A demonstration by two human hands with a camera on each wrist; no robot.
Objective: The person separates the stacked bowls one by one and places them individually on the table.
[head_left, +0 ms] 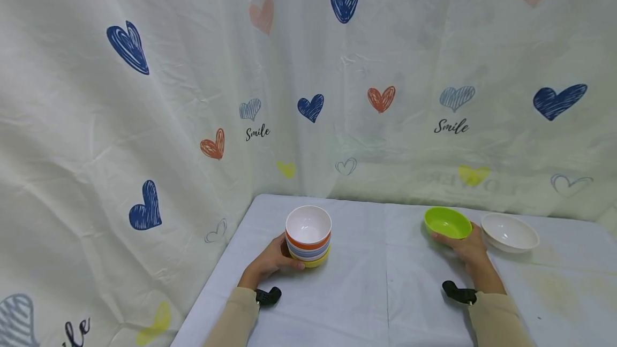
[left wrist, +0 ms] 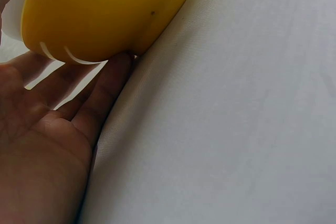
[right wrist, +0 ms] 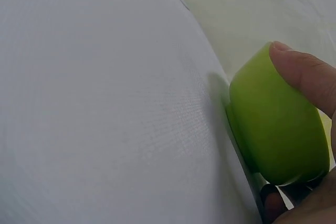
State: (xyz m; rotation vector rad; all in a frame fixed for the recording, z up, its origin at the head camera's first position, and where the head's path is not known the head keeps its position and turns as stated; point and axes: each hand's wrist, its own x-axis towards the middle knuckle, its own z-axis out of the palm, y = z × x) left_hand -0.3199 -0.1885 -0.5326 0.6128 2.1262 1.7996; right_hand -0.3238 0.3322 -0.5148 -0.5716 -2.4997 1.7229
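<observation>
A stack of bowls (head_left: 309,232) stands on the left part of the table, with white inside the top one and orange, lavender, white and yellow bands below. My left hand (head_left: 271,261) holds the stack from its left side, thumb in front. In the left wrist view, the fingers lie against the lower side of the yellow bowl (left wrist: 100,14). Further right, my right hand (head_left: 468,249) grips a green bowl (head_left: 447,224) by its near right side. The right wrist view has the thumb on the green bowl's (right wrist: 278,124) rim and other fingers low beside it, partly hidden.
A wide white bowl (head_left: 510,233) sits just right of my right hand. White cloth covers the table (head_left: 359,288). A curtain with printed hearts (head_left: 381,99) hangs behind the table and along its left side. Each wrist wears a black strap mount (head_left: 267,296).
</observation>
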